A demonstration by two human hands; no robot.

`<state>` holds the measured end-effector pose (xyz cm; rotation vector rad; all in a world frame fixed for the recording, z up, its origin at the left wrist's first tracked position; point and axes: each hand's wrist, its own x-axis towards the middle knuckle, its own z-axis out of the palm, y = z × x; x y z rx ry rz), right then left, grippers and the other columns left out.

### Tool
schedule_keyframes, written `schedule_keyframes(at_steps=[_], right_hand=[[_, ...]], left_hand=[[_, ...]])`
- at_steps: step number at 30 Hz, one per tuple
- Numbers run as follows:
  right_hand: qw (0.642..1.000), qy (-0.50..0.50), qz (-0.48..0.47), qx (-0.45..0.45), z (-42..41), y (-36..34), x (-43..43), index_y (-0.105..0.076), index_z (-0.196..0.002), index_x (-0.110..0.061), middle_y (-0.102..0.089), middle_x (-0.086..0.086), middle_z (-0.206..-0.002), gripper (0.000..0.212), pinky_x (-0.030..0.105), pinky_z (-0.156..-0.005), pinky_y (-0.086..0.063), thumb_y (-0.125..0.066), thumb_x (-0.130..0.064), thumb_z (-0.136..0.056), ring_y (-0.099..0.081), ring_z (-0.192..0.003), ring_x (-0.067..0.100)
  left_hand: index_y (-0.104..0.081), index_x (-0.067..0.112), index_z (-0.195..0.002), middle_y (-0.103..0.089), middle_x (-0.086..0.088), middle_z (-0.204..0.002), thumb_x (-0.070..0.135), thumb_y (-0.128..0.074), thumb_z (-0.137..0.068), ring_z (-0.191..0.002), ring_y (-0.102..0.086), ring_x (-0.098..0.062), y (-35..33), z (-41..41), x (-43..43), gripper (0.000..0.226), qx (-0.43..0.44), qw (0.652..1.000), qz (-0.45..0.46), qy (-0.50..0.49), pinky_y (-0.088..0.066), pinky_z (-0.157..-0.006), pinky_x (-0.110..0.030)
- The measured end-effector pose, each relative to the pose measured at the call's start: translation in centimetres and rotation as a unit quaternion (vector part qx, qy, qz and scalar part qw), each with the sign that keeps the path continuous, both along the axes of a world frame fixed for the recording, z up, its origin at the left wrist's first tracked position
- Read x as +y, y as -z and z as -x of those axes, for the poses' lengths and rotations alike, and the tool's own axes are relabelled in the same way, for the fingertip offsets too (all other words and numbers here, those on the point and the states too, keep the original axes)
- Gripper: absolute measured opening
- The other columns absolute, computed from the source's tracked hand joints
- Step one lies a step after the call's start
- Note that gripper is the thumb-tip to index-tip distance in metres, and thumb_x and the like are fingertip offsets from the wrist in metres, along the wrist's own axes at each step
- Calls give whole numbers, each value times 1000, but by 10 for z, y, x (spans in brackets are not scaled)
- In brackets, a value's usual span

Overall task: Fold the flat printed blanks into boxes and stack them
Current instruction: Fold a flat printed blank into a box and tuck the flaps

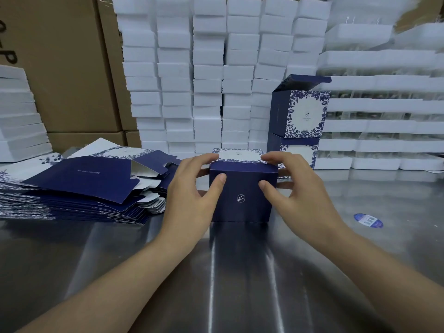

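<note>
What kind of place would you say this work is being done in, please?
Probably a packaging workshop: flat navy printed carton blanks piled on a steel worktable beside a folded navy cardboard box, stacked white foam blocks behind, and brown corrugated shipping cartons at the left.

3 boxes [240,195] (2 stacked), 1 sticker [368,220], flat blanks [79,179] prob. dozens.

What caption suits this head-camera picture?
Left hand and right hand grip a blue box on the steel table; flat blanks lie left, finished boxes stacked behind.
</note>
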<state>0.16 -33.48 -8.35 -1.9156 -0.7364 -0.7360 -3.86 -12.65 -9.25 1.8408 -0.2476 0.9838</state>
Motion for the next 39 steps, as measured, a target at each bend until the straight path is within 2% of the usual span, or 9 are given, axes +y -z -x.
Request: schedule_keyframes(at_steps=[4,9,17,22,26,29,34,37,39], right_hand=[[1000,-4,-5,-5,0,-2,0,-69,-125,-24,-61,-10,-120,33,36,-97,-56,-73,-11,-94,-63,-112,8],[1000,2,17,-10,2,-2,0,-64,-120,-30,-61,-16,-118,31,42,-95,-54,-71,-14,-94,-62,-112,10],[999,-6,29,-18,7,-4,4,-59,-114,-36,-60,-17,-115,30,40,-92,-53,-55,-25,-86,-60,-112,15],[997,-4,73,-34,1,-4,0,-61,-125,-30,-58,-18,-120,58,33,-92,-52,-52,11,-85,-59,-112,8],[990,5,127,-58,2,-7,-2,-61,-135,-31,-54,-16,-129,68,30,-100,-51,-56,17,-88,-57,-115,1],[986,3,151,-68,7,-11,-3,-55,-137,-42,-51,-19,-133,68,33,-96,-52,-63,8,-92,-56,-115,1],[974,-3,178,-142,16,-14,4,-46,-147,-47,-48,-17,-142,66,33,-100,-51,-75,-27,-90,-55,-125,9],[959,-7,193,-206,18,-16,10,-35,-155,-50,-39,-9,-161,88,35,-113,-43,-81,-38,-81,-44,-143,16],[948,-28,197,-249,19,-14,15,-31,-159,-49,-28,-2,-170,98,44,-121,-37,-86,-40,-78,-32,-155,25]], left_hand=[[-67,31,-134,-56,20,-131,21,-71,-100,-120,-56,8,-1,0,0,36,2,1000,-6,-11,-49,-81,-8],[-70,29,-123,-55,19,-125,14,-70,-98,-120,-57,1,-2,2,0,30,8,1000,-14,-6,-53,-82,-15],[-68,26,-117,-54,13,-123,6,-70,-94,-117,-56,-3,0,1,-5,32,1,1000,-2,-18,-53,-86,-21],[-66,30,-112,-54,18,-118,11,-68,-93,-110,-58,-6,-1,3,-5,26,-9,999,0,-33,-47,-89,-18],[-63,36,-110,-54,20,-118,23,-60,-86,-112,-59,-4,-3,6,-6,28,-19,999,21,-34,-42,-85,-7],[-64,37,-118,-54,22,-123,22,-58,-88,-118,-57,-3,-7,7,-6,35,-37,998,29,-40,-41,-88,-9],[-59,35,-137,-57,17,-133,17,-54,-92,-132,-55,-12,-17,14,-5,49,-81,995,36,-50,-46,-106,-32],[-58,32,-135,-60,17,-132,8,-54,-90,-130,-58,-18,-25,21,-13,51,-121,991,-33,-49,-47,-107,-49],[-57,27,-138,-61,18,-133,7,-53,-91,-127,-60,-18,-27,26,-18,51,-158,982,-102,-34,-47,-104,-55]])
